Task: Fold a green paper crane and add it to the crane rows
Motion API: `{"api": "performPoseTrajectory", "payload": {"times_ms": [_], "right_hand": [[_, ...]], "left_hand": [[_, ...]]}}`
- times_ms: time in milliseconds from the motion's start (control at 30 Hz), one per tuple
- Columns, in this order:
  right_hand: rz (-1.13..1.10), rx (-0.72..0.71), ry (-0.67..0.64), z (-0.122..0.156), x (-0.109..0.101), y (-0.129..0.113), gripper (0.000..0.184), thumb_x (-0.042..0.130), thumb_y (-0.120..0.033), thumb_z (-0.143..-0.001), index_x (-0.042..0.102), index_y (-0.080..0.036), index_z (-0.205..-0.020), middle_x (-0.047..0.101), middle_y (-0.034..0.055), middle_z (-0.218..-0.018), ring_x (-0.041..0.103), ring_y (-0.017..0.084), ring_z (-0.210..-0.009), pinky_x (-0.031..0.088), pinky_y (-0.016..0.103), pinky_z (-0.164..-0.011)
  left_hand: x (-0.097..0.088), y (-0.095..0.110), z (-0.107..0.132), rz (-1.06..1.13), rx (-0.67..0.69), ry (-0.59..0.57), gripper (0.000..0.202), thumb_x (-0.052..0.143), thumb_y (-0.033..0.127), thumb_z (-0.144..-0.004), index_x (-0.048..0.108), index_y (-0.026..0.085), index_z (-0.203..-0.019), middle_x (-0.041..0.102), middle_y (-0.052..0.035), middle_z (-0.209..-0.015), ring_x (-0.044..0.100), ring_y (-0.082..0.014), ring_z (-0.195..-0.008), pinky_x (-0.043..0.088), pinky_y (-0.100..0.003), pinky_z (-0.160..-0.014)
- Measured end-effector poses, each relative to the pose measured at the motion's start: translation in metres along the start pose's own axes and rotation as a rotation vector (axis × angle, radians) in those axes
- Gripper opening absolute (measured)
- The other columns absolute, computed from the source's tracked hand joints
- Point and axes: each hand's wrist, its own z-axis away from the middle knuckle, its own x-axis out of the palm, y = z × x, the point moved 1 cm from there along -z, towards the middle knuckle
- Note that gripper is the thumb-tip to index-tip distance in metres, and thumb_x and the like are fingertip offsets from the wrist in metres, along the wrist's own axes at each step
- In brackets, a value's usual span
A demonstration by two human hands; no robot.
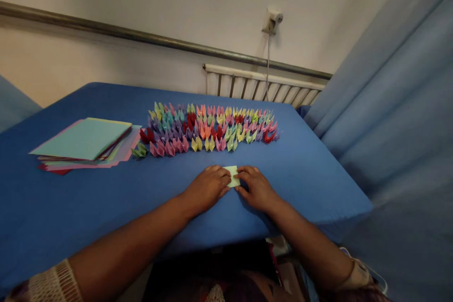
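Note:
A small pale-green square of paper [232, 176], apparently folded, lies on the blue-covered table in front of me. My left hand [209, 185] grips its left side, fingertips bent over the edge. At the paper's right side, my right hand [257, 188] presses it with curled fingers and the thumb close to the lower corner. Parts of the paper are hidden under the fingertips. Just beyond my hands stand rows of small folded paper cranes [205, 130] in red, pink, purple, yellow, green and blue.
A stack of coloured paper sheets [85, 139] sits on the left of the blue-covered table [300, 165]. Behind are a metal rail [141, 37], a radiator [262, 84] and a wall socket with a plugged-in cord [272, 22]. A blue curtain [396, 85] hangs at the right.

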Motion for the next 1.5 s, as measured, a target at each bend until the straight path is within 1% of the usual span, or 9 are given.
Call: {"api": "performPoseTrajectory", "payload": {"times_ms": [200,433,700,833,967,1033,1167,1400,1500], "right_hand": [[0.039,0.028,-0.083,-0.008,-0.004,-0.004,0.030,0.067,-0.023,-0.084,0.064,-0.021,-0.114,0.060,0.0078,-0.110,0.054,0.023,-0.104,0.044,0.039,-0.095],[0.110,-0.033,-0.095,-0.021,-0.001,-0.001,0.025,0.070,-0.030,-0.085,0.066,-0.022,-0.108,0.061,0.0070,-0.110,0.054,0.023,-0.102,0.043,0.038,-0.090],[0.128,-0.124,-0.077,-0.026,0.004,0.005,0.020,0.052,-0.032,-0.098,0.067,-0.019,-0.102,0.065,0.0077,-0.104,0.056,0.021,-0.097,0.043,0.036,-0.087],[0.028,-0.135,-0.077,-0.024,0.004,0.008,0.023,0.065,-0.037,-0.090,0.065,-0.020,-0.105,0.064,0.0072,-0.105,0.056,0.021,-0.100,0.043,0.036,-0.089],[-0.049,-0.072,-0.019,-0.026,0.010,0.015,0.006,0.062,-0.021,-0.090,0.066,-0.021,-0.095,0.063,0.0043,-0.099,0.057,0.018,-0.096,0.043,0.032,-0.087],[-0.070,-0.015,0.014,-0.029,0.014,0.019,0.008,0.059,-0.018,-0.091,0.065,-0.021,-0.087,0.063,0.0031,-0.093,0.057,0.017,-0.091,0.044,0.031,-0.084],[-0.063,0.068,0.067,-0.034,0.020,0.022,0.009,0.060,-0.019,-0.089,0.062,-0.019,-0.081,0.062,0.0032,-0.089,0.056,0.017,-0.089,0.043,0.032,-0.085],[-0.016,0.172,0.067,-0.035,0.020,0.016,0.010,0.062,-0.024,-0.087,0.060,-0.020,-0.079,0.061,0.0029,-0.086,0.055,0.019,-0.088,0.041,0.033,-0.085],[-0.002,0.165,0.067,-0.034,0.019,0.014,0.007,0.062,-0.022,-0.087,0.060,-0.019,-0.081,0.061,0.0036,-0.087,0.056,0.019,-0.088,0.042,0.033,-0.085]], "left_hand": [[-0.007,-0.008,-0.003,-0.116,0.018,-0.021,0.018,0.048,0.017,-0.095,0.066,0.017,-0.091,0.068,-0.0069,-0.099,0.055,-0.0243,-0.096,0.039,-0.040,-0.087],[-0.006,-0.014,0.000,0.088,-0.047,0.020,0.015,0.053,0.019,-0.091,0.066,0.021,-0.097,0.067,-0.0044,-0.096,0.057,-0.0215,-0.095,0.040,-0.036,-0.089],[0.002,-0.016,-0.002,0.091,-0.082,0.032,0.011,0.058,0.027,-0.091,0.064,0.020,-0.096,0.066,-0.0054,-0.093,0.057,-0.0223,-0.092,0.042,-0.036,-0.087],[0.005,-0.016,-0.004,0.095,-0.117,0.045,0.013,0.053,0.023,-0.093,0.065,0.018,-0.090,0.066,-0.0056,-0.087,0.057,-0.0209,-0.087,0.043,-0.034,-0.083],[0.008,-0.018,-0.004,0.134,-0.169,0.090,0.015,0.052,0.017,-0.091,0.066,0.019,-0.089,0.067,-0.0058,-0.092,0.058,-0.0202,-0.090,0.045,-0.034,-0.084],[0.009,-0.020,-0.004,0.148,-0.188,0.114,0.016,0.050,0.016,-0.091,0.066,0.018,-0.088,0.068,-0.0063,-0.097,0.059,-0.0205,-0.093,0.045,-0.035,-0.086],[0.010,-0.021,-0.006,0.165,-0.231,0.157,0.019,0.050,0.017,-0.091,0.067,0.018,-0.083,0.069,-0.0072,-0.103,0.060,-0.0214,-0.096,0.045,-0.038,-0.090],[0.013,-0.022,-0.007,0.053,-0.345,0.168,0.009,0.057,0.020,-0.084,0.062,0.017,-0.077,0.065,-0.0068,-0.090,0.057,-0.0225,-0.087,0.046,-0.038,-0.082],[0.014,-0.022,-0.008,0.049,-0.355,0.161,0.005,0.058,0.018,-0.083,0.062,0.018,-0.085,0.064,-0.0061,-0.089,0.055,-0.0229,-0.085,0.046,-0.037,-0.079]]}}
